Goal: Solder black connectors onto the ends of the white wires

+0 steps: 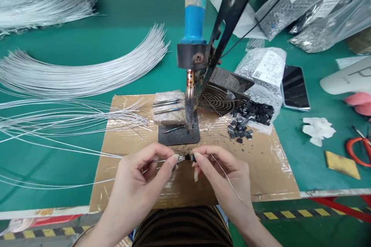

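Over the near middle of the flat brown cardboard sheet (261,177), our left hand (145,187) pinches thin white wires (110,155) trailing leftward; our right hand (227,173) grasps a small black rectangular piece (193,158) near their ends. Farther off, we see an upright blue-handled soldering iron (194,23).

Green worktop (145,15) here, a brown cardboard sheet (261,173) flat along its near edge! Left side: a curved bundle of white wires (87,79), with loose white wires (124,115) trailing onto the cardboard. Across to the right, a dark-screened phone (295,87), crumpled white tissue (319,129), yellow pad (342,164) near red-handled scissors (355,160), and plastic bags (333,19) in the far corner.
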Available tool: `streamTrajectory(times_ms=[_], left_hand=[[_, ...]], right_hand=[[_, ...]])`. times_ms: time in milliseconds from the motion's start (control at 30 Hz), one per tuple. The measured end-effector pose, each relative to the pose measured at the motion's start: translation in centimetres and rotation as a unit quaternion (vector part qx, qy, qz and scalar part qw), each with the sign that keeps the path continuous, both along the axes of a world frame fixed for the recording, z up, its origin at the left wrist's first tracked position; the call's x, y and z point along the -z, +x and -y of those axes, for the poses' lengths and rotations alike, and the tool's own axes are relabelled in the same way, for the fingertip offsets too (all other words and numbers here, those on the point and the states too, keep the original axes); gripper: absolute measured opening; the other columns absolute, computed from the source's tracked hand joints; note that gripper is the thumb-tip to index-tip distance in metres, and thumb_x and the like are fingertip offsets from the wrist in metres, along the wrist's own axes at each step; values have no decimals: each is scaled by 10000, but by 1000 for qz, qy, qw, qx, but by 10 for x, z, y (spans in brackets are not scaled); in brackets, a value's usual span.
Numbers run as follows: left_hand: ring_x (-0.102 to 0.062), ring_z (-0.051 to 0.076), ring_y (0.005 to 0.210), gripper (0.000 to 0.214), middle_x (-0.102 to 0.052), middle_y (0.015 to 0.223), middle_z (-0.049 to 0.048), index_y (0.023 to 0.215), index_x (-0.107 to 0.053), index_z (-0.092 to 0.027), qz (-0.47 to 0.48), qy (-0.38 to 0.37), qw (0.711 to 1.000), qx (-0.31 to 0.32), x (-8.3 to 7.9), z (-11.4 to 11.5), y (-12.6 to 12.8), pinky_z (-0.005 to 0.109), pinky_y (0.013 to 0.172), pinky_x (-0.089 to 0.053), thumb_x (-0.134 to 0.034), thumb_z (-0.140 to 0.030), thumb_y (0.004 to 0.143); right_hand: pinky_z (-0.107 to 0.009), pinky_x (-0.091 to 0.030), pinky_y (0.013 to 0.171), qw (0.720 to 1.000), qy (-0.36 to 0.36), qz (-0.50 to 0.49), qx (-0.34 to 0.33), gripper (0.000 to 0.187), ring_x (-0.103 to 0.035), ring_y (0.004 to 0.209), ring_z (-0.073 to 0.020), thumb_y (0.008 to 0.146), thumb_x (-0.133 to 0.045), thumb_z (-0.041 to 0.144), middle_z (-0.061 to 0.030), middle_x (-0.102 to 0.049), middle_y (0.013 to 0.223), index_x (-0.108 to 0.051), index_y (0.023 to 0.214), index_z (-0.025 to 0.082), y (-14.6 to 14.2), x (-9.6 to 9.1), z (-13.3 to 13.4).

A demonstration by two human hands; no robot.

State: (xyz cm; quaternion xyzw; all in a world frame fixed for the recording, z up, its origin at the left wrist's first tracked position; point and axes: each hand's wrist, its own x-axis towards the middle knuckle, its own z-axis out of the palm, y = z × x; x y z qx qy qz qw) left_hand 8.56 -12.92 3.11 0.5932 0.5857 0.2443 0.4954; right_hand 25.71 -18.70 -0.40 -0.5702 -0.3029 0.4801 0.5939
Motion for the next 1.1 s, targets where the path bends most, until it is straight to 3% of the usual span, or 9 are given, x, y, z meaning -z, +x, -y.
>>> streamTrajectory(times_ms=[100,267,400,667,1100], left_hand=[[-545,131,592,169,-671,671,-7,823,-779,-203,7,-4,1000,4,-2,0,1,241,545,-381,-753,-328,933],[-700,165,761,130,-787,874,27,825,-778,-214,56,-31,998,4,-7,-2,5,240,660,-497,-754,-293,927],[-707,163,799,139,-805,966,40,796,-785,-214,74,-46,996,-6,-10,-3,7,234,678,-511,-778,-292,911],[-681,146,735,131,-803,929,41,769,-792,-208,103,-51,993,-2,-9,-5,8,226,640,-510,-805,-267,885],[-717,144,788,134,-808,940,24,775,-792,-216,113,-55,992,-2,-8,-3,8,203,692,-540,-790,-256,903]], right_hand=[[-212,-623,592,1000,9,-6,-2,42,-713,573,-123,967,-822,274,12,-771,701,-853,954,248,-3,1,-1],[-171,-612,603,999,20,-43,-11,43,-704,582,-95,972,-822,252,24,-781,719,-861,968,270,-7,3,-3],[-173,-615,602,998,14,-66,-18,40,-700,583,-95,975,-824,267,23,-781,722,-863,977,269,-8,4,-4],[-211,-612,574,997,6,-69,-18,55,-691,565,-116,953,-843,293,6,-774,713,-858,964,241,-10,4,-5],[-172,-590,597,996,11,-80,-27,18,-685,579,-87,960,-842,262,24,-772,716,-857,970,265,-10,7,-3]])
